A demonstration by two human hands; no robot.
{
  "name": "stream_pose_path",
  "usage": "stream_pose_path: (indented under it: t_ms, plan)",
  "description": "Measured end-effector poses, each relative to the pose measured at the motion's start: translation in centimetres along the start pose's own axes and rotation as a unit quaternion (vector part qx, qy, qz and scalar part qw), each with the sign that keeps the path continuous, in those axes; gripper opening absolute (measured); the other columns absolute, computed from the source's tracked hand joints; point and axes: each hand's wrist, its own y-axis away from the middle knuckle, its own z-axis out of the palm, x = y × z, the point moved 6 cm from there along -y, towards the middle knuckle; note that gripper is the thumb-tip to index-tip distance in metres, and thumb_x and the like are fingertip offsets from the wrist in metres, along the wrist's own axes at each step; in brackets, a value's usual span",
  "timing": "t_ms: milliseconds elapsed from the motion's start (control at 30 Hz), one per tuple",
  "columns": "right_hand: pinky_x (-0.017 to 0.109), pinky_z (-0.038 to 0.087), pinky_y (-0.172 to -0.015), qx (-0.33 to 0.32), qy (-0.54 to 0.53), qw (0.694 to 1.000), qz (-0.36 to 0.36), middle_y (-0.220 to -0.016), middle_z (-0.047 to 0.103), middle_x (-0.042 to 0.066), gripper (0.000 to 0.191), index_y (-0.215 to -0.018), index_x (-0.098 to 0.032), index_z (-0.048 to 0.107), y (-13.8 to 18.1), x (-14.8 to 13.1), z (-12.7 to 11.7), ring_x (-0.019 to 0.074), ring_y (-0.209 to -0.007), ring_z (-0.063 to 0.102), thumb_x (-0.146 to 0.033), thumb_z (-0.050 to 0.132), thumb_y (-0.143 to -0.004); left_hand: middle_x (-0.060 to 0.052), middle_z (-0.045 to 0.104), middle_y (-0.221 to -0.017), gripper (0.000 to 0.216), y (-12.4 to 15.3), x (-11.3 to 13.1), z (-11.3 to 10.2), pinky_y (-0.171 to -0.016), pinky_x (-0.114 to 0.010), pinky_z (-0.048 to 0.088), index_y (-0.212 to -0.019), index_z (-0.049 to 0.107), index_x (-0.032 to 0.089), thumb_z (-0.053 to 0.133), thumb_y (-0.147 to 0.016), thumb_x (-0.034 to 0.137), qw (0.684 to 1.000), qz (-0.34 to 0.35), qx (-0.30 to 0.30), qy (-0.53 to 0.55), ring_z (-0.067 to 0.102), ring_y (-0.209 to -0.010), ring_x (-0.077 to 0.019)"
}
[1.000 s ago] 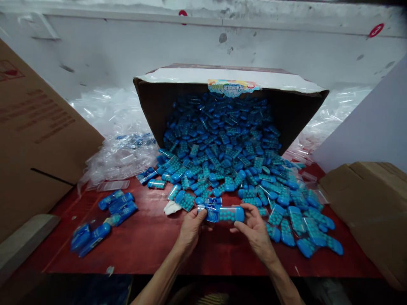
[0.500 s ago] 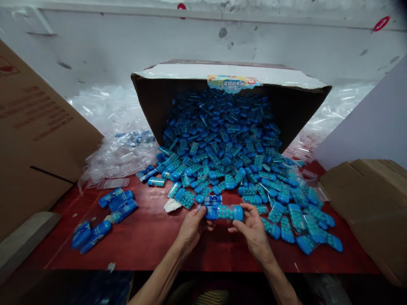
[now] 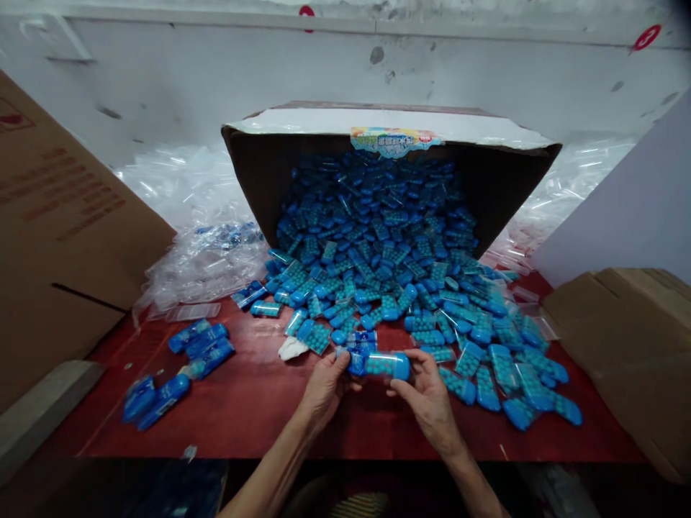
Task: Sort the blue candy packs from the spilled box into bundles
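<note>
Between my two hands is a small clear container (image 3: 381, 365) with a blue cap, full of turquoise balls, lying level above the table. My right hand (image 3: 429, 396) grips it at the capped end with thumb and fingers. At its other end, my left hand (image 3: 325, 385) pinches a blue printed wrapper (image 3: 355, 362), which meets or overlaps the container; how far it reaches round it is hidden by the fingers. Just behind lies another blue printed piece (image 3: 363, 339), partly covered. Many similar containers (image 3: 389, 252) spill towards my hands.
A cardboard box (image 3: 502, 140) lies on its side, pouring out containers. Several blue-wrapped containers (image 3: 208, 345) lie left on the red table (image 3: 259, 410). White crumpled material (image 3: 293, 348) is near my left hand. Clear plastic pieces (image 3: 199, 259) pile behind. Cartons (image 3: 70, 216) flank both sides.
The capped container has shifted slightly left and tilted a little in my right hand. Less of the blue wrapper shows beside my left fingers. Both hands remain in nearly the same place.
</note>
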Motion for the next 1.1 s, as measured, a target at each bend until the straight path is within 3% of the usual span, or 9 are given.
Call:
stream_pose_path:
  t_ms: [133, 300, 533, 767, 967, 1100]
  plan:
    - [0.027, 0.053, -0.051, -0.001, -0.006, 1.000, 0.004, -0.086, 0.056, -0.002, 0.040, -0.096, -0.026, 0.043, -0.1, 0.1, 0.0, 0.0140, -0.068, 0.058, -0.018, 0.066, -0.063, -0.001, 0.058, -0.050, 0.029, -0.1, 0.0, -0.1, -0.041, -0.021, 0.043, -0.068, 0.056, 0.012, 0.066, -0.060, 0.038, 1.000, 0.005, 0.014, -0.017, 0.054, -0.045, -0.0114]
    - [0.026, 0.052, -0.062, 0.008, 0.036, 0.999, -0.030, -0.090, 0.057, 0.000, 0.037, -0.098, -0.025, 0.046, -0.1, -0.3, -0.2, 0.0147, -0.077, 0.057, -0.017, 0.064, -0.066, 0.001, 0.055, -0.048, 0.027, -0.1, 0.2, 0.0, -0.042, -0.020, 0.043, -0.069, 0.055, 0.012, 0.064, -0.063, 0.037, 1.000, 0.005, 0.000, -0.005, 0.055, -0.046, -0.0116]
    - [0.025, 0.052, -0.055, -0.001, 0.024, 1.000, -0.004, -0.086, 0.055, -0.002, 0.039, -0.097, -0.026, 0.043, -0.2, 0.1, -0.2, 0.0136, -0.072, 0.056, -0.017, 0.064, -0.066, 0.000, 0.055, -0.048, 0.026, 0.1, -0.1, 0.2, -0.041, -0.019, 0.043, -0.070, 0.054, 0.013, 0.060, -0.067, 0.038, 1.000, -0.021, -0.008, 0.012, 0.054, -0.046, -0.0110]
    - [0.024, 0.051, -0.056, -0.001, 0.020, 1.000, -0.009, -0.086, 0.055, -0.002, 0.039, -0.097, -0.026, 0.044, 0.0, -0.4, 0.1, 0.0125, -0.071, 0.055, -0.016, 0.064, -0.065, 0.000, 0.056, -0.047, 0.026, 0.0, 0.0, 0.3, -0.041, -0.019, 0.042, -0.068, 0.055, 0.012, 0.061, -0.067, 0.037, 1.000, -0.006, -0.008, -0.017, 0.055, -0.045, -0.0120]
    - [0.025, 0.051, -0.053, 0.000, 0.014, 1.000, 0.002, -0.085, 0.056, -0.001, 0.040, -0.097, -0.024, 0.041, -0.8, 1.0, 0.6, 0.0134, -0.068, 0.057, -0.020, 0.064, -0.064, -0.002, 0.063, -0.062, 0.025, -0.2, 0.1, 0.8, -0.044, -0.021, 0.045, -0.081, 0.054, 0.013, 0.062, -0.066, 0.032, 1.000, -0.003, -0.003, -0.009, 0.058, -0.050, -0.0121]
    - [0.026, 0.049, -0.062, 0.035, 0.075, 0.995, -0.053, -0.083, 0.056, -0.001, 0.036, -0.096, -0.022, 0.041, -1.7, 1.6, 0.8, 0.0137, -0.071, 0.056, -0.020, 0.062, -0.066, -0.002, 0.065, -0.072, 0.026, -0.4, 0.8, 1.7, -0.053, -0.024, 0.049, -0.088, 0.052, 0.017, 0.062, -0.067, 0.028, 0.999, -0.012, -0.005, 0.035, 0.062, -0.061, -0.0145]
